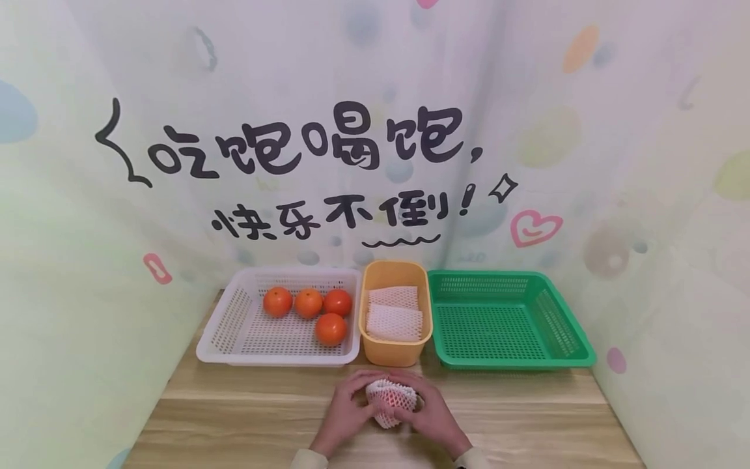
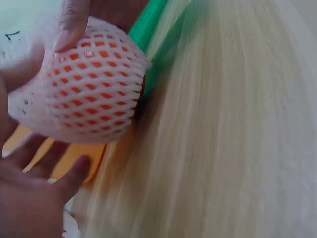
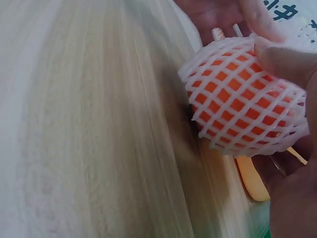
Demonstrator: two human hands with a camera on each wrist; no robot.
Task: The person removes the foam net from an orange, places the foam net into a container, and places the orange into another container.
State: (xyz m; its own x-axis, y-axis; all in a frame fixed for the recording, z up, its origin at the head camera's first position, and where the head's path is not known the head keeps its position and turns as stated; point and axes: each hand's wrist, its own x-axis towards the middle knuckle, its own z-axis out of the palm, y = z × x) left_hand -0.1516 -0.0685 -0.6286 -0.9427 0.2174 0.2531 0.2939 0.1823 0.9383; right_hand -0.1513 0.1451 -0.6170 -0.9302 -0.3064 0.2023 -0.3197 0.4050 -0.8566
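Note:
Between both hands, low in the head view, is a tomato (image 1: 400,398) wrapped in a white foam net sleeve (image 2: 94,89). My left hand (image 1: 350,407) holds its left side, with the thumb in front and the fingers round the back. From the right, my right hand (image 1: 432,412) grips it the same way. In the right wrist view, a thumb (image 3: 285,59) presses on the net, and red-orange skin shows through the mesh. The net covers most of the tomato, and loose mesh reaches past it on one side. Parts of the fingers are hidden behind it.
Behind the hands stand a white basket (image 1: 234,326) with several bare tomatoes (image 1: 331,329), a yellow-orange bin (image 1: 394,355) with folded foam nets (image 1: 395,323), and a green basket (image 1: 489,332). All rest on the wooden table (image 1: 246,423) before a printed curtain (image 1: 375,78).

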